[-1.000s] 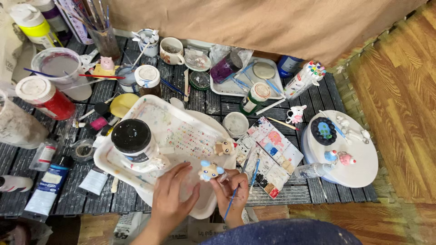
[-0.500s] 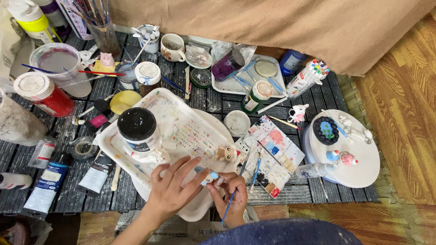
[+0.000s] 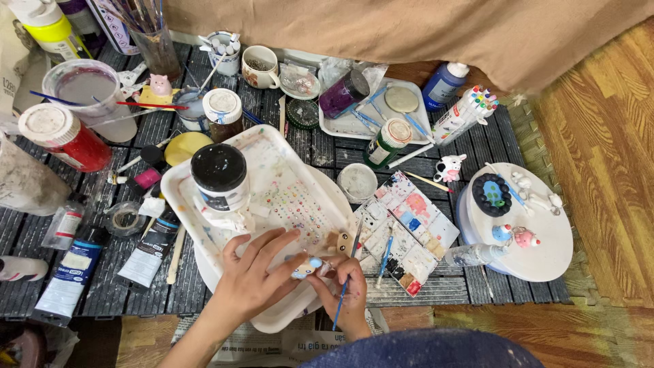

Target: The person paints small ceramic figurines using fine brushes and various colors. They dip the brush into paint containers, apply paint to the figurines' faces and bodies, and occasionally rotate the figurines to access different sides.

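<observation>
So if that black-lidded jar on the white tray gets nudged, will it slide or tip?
The black-lidded jar looks squat, nearly as wide as tall, so it would probably slide rather than tip. The white tray under it is paint-smeared, which may add drag. The left hand is close, so a stray knock seems possible.

White tray (image 3: 178, 182) speckled with paint dots; beside it a black-lidded jar (image 3: 219, 178), red jar (image 3: 63, 138), blue-handled brush (image 3: 340, 308), dark slatted counter (image 3: 310, 146).
</observation>
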